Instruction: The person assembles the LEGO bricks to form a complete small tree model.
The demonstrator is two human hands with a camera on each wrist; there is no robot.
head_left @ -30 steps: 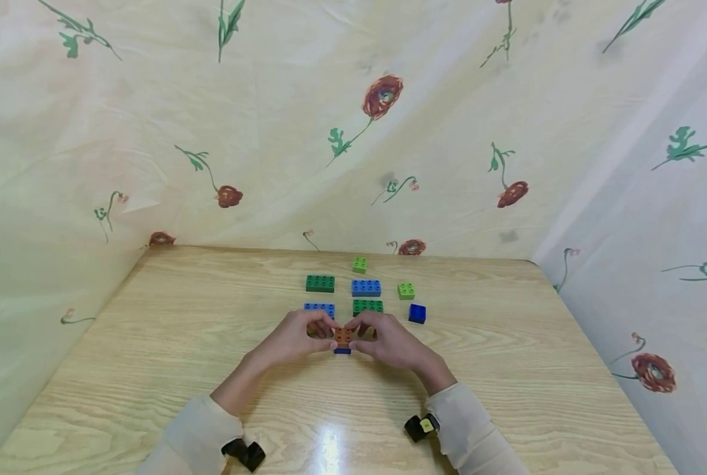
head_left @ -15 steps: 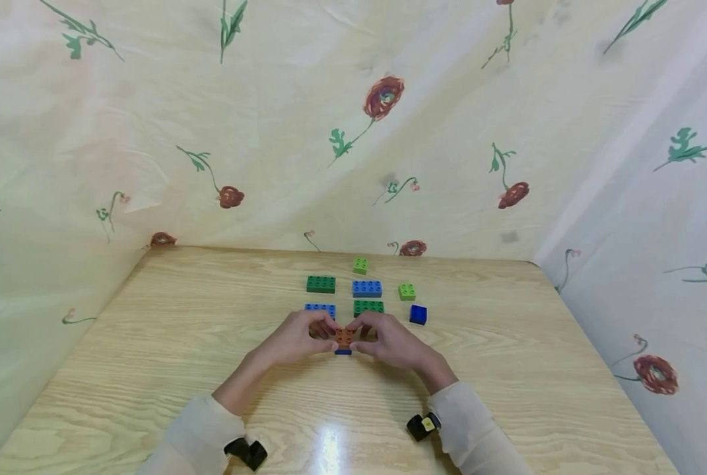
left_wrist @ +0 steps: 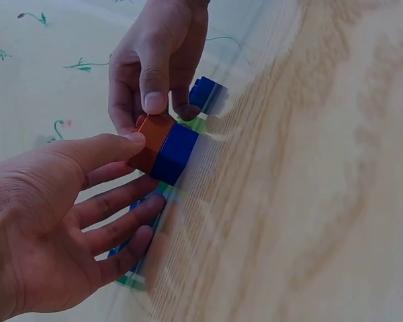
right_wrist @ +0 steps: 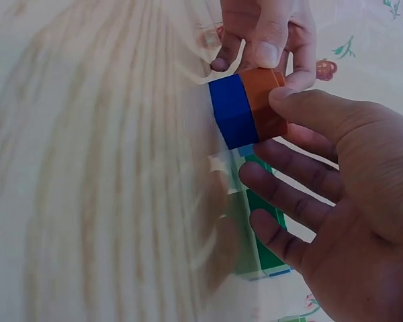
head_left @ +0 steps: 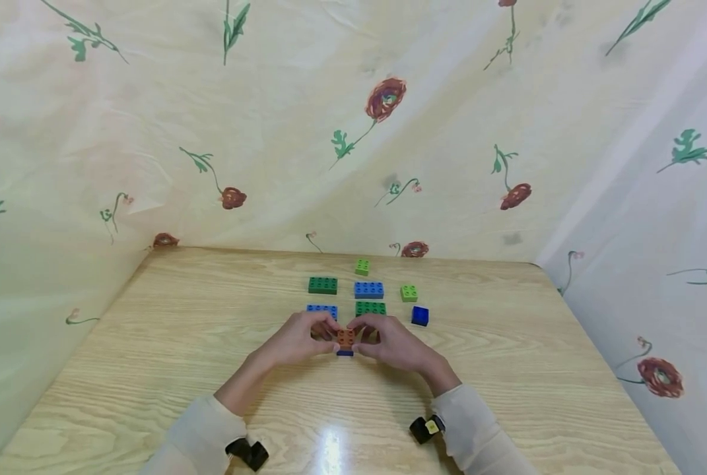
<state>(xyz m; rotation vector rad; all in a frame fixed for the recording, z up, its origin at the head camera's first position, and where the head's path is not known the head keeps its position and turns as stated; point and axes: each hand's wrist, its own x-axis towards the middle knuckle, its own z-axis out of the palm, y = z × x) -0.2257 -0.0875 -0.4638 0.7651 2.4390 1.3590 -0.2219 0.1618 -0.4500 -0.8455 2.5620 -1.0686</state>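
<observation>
"Progress so far?"

"One stack seems joined: the orange brick (head_left: 345, 339) is seated on a dark blue brick (left_wrist: 175, 153), no gap seen. The orange part is pinched by the left hand (head_left: 298, 338) and the right hand (head_left: 395, 343) together, around the middle of the table (head_left: 507, 369). Whether the tabletop is touched can't be told."

"So what's left?"

"Seven are left loose, none visibly stacked: two long dark green bricks (head_left: 323, 285) (head_left: 370, 307), two long light blue bricks (head_left: 369, 289) (head_left: 322, 310), two lime bricks (head_left: 362, 266) (head_left: 409, 293), plus a spare dark blue brick (head_left: 420, 315). Nine are counted overall, with orange being the only single."
</observation>
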